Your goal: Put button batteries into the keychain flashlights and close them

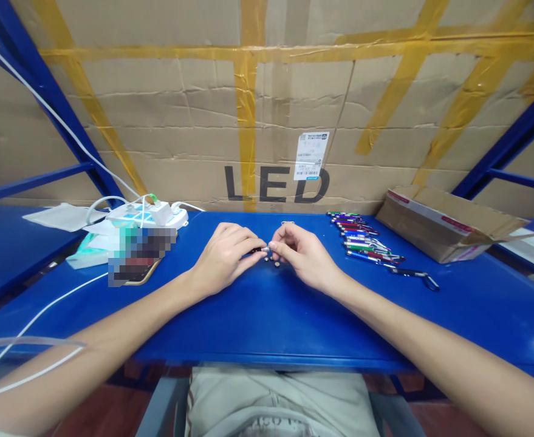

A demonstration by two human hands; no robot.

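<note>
My left hand [225, 258] is closed, its thumb and fingers pinching a slim dark tube with a silver end [258, 249], mostly covered by the fingers. From the other side, my right hand [305, 255] pinches the silver end between thumb and forefinger. Both hands meet just above the blue table [267, 321]. Under the fingertips lie a few tiny round pieces [276, 264], too small to name for sure. Behind my right hand shows part of a metal loop [287, 223].
Right of my hands lies a row of several coloured pen-like tubes with carabiner clips [362, 243], a black one [407, 272] nearest. An open cardboard box [444, 224] stands beyond. On the left are a phone [146, 273], a white power strip [125, 213] and cables. A large carton [180, 121] backs the table.
</note>
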